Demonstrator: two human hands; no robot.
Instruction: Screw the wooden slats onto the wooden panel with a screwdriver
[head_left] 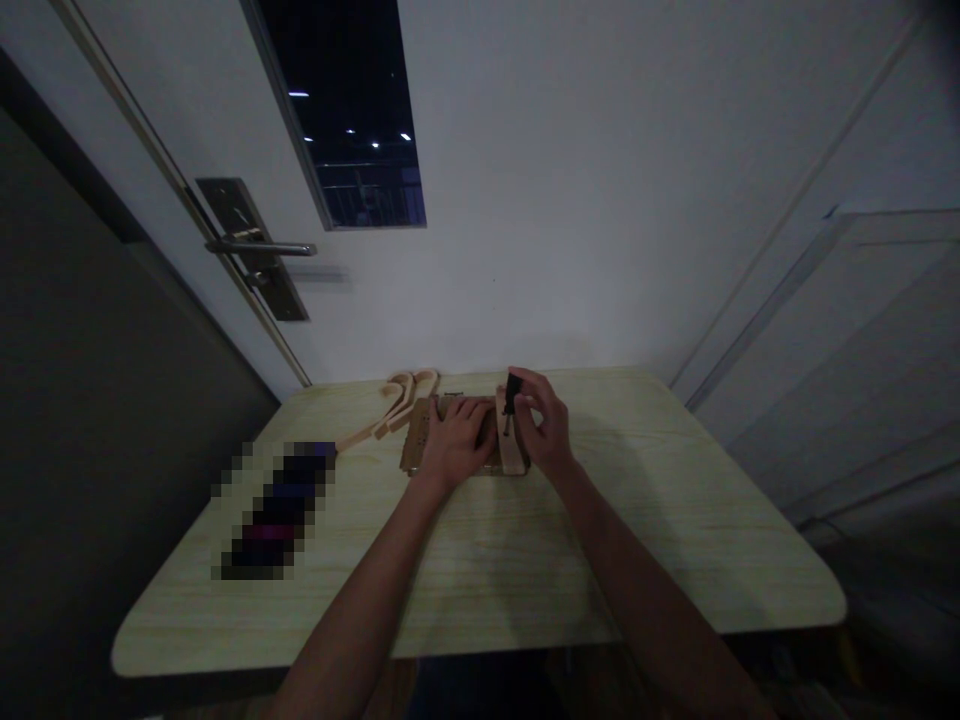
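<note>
My left hand [459, 440] lies with its fingers stretched out over a brown board or flat box [417, 440], which looks like cardboard with small dark holes. To the right of that hand, a pale wooden strip [512, 455] lies across the board's right end. My right hand [546, 425] is closed on a small black-handled tool with a thin shaft [513, 390], like a short screwdriver. Its shaft points down over the wooden strip; whether the tip touches the wood I cannot tell. A small dark piece, perhaps a screw [454, 394], lies just behind the board.
Several curved, hook-ended wooden pieces [405, 405] lie left of the board. A pixelated dark object [281, 510] lies further left on the light wood-grain table [360, 610]. Behind the table stands a white door [540, 200] with a metal handle [270, 248] and dark window.
</note>
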